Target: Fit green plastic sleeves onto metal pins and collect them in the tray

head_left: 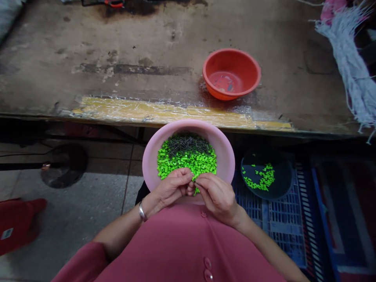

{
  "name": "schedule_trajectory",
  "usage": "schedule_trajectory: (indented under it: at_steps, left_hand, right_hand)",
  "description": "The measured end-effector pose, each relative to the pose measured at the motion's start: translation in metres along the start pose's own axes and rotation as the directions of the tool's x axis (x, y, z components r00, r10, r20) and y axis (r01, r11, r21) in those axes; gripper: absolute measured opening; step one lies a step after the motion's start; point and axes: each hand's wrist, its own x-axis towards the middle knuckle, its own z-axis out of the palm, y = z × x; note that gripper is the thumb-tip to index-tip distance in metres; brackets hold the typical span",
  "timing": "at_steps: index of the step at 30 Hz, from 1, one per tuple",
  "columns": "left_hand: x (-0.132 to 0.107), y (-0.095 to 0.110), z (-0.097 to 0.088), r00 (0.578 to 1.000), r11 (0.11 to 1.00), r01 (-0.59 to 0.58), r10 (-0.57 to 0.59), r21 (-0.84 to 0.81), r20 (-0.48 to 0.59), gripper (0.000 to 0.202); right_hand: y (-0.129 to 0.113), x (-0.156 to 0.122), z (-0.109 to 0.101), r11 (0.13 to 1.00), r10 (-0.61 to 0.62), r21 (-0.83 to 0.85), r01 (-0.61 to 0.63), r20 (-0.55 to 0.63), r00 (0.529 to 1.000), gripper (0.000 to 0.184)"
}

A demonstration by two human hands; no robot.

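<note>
— Where to find the green pieces (pixel 202 159)?
— Mostly inside the pink basin (pixel 225 156), together with dark pins (pixel 188 145).
— And how, the grip?
— Pinched closed, in left hand (pixel 172 186) and right hand (pixel 219 194) alike, close together above the basin; on what, cannot tell.

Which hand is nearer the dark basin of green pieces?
Right. The right hand is over the pink basin, on the side toward the dark basin; the left hand is farther off, beyond the right one.
</note>
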Motion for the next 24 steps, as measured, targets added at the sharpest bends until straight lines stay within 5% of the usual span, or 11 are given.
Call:
schedule_trajectory:
  at_steps: [11, 16, 24]
  left_hand:
    - [0.010, -0.012, -0.008, 0.999, 0.997, -0.050, 0.051, 0.066, -0.011, 0.028]
    - [0.003, -0.003, -0.012, 0.997, 0.993, -0.053, 0.058, 0.109, -0.046, 0.023]
    - [-0.018, 0.001, -0.015, 0.991, 0.984, 0.128, -0.122, 0.125, -0.055, 0.029]
  right_hand:
    - [0.005, -0.004, 0.012, 0.939, 0.287, 0.202, -0.278, -0.017, 0.958, 0.014]
    - [0.004, -0.009, 0.007, 0.973, 0.198, 0.116, -0.202, 0.043, 0.979, 0.017]
    - [0.002, -0.014, -0.002, 0.994, -0.008, -0.107, 0.025, 0.152, 0.988, 0.018]
